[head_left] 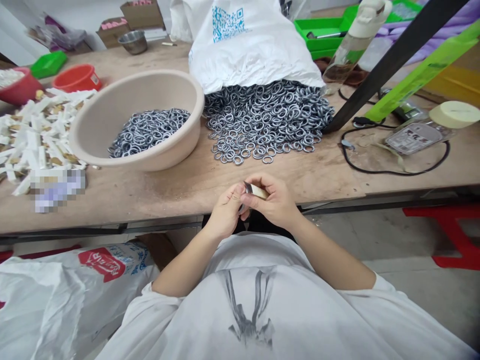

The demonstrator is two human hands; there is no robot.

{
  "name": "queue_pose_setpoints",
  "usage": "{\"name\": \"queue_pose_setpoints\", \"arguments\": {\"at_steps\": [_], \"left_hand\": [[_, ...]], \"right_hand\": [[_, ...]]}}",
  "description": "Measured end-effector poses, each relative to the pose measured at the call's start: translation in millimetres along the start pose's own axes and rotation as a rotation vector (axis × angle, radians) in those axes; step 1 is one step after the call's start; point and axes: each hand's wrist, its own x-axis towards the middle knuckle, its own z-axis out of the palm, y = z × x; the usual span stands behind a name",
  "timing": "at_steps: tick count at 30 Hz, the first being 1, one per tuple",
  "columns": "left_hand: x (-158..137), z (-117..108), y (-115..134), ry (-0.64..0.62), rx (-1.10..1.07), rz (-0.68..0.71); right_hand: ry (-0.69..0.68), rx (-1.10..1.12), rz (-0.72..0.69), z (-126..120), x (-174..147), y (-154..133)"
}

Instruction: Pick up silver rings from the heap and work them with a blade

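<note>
My left hand [227,207] and my right hand [275,200] meet at the table's front edge, both with fingers closed. My left fingers pinch a grey ring, mostly covered by the fingers. Between my right thumb and fingers is a short cream-coloured piece [258,191] with a dark end by the left thumb; its kind is not clear. Beyond my hands, a heap of grey rings [262,120] spills from a white sack [255,55]. To the left, a beige basin [165,82] holds more such rings [150,132].
White strips [37,135] are piled at the left, near a red bowl [77,77]. A dark post [390,65] slants up at the right. Behind a cable [393,171] lies a lidded jar [420,135]. Below stand a plastic sack [75,295] and a red stool [450,235].
</note>
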Motion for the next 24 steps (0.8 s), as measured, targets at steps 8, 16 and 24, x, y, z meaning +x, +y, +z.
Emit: {"name": "queue_pose_setpoints", "arguments": {"at_steps": [8,16,24], "left_hand": [[-1,-14,8,0.036,0.014,-0.001],[12,-13,19,0.186,-0.225,-0.266],[4,-2,12,-0.111,-0.258,-0.366]], "right_hand": [[0.228,-0.928,0.162,-56,49,35],[0.080,-0.306,0.061,-38,37,23],[-0.033,0.186,0.180,-4,16,7]]}}
